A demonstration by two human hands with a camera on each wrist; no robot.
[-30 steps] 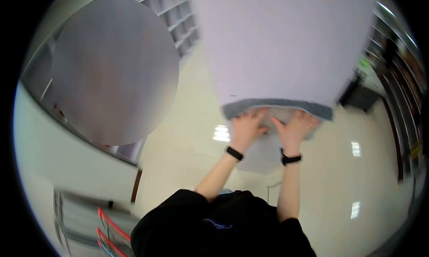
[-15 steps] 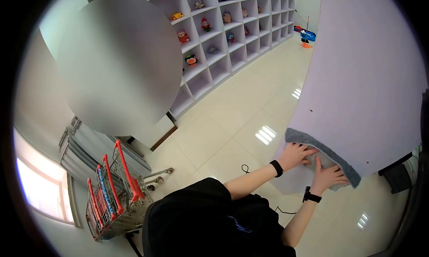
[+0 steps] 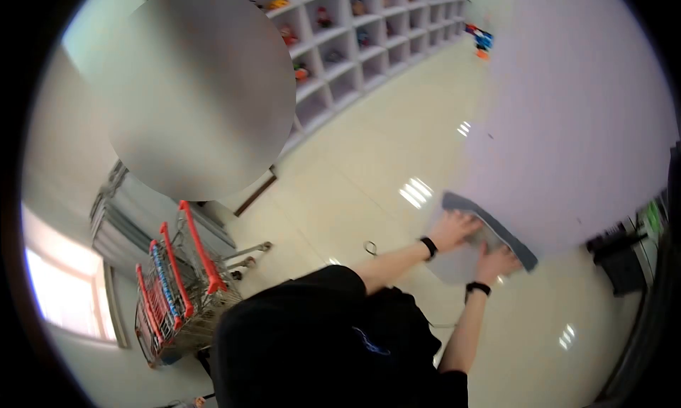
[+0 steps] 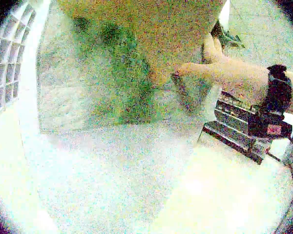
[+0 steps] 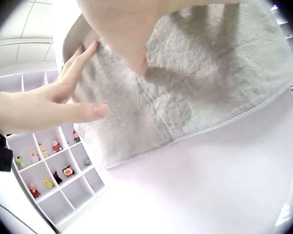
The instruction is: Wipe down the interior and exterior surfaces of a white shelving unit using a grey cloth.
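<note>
A grey towel [image 3: 502, 231] lies over the near edge of the pale lilac tabletop [image 3: 567, 124], its dark grey strip on top. My left hand [image 3: 456, 228] rests on the towel's lighter side, at the left part of that edge. Close beside it on the right, my right hand [image 3: 498, 264] also lies against the towel. In the right wrist view the towel's light face [image 5: 195, 92] shows a stitched lower border. There the left hand [image 5: 53, 108] touches it with straight fingers, and the right hand [image 5: 127, 29] covers its upper part.
White cube shelves [image 3: 340, 89] with small toys stand at the back left. Shopping carts [image 3: 188, 287] with red handles are at the lower left. A dark bin [image 3: 621, 266] stands right of the table. A black cable [image 3: 370, 248] lies on the glossy floor.
The head view has swung left, bringing the shelves and carts into sight, then shifted slightly. Both hands have stayed on the towel at the tabletop's near edge throughout.
</note>
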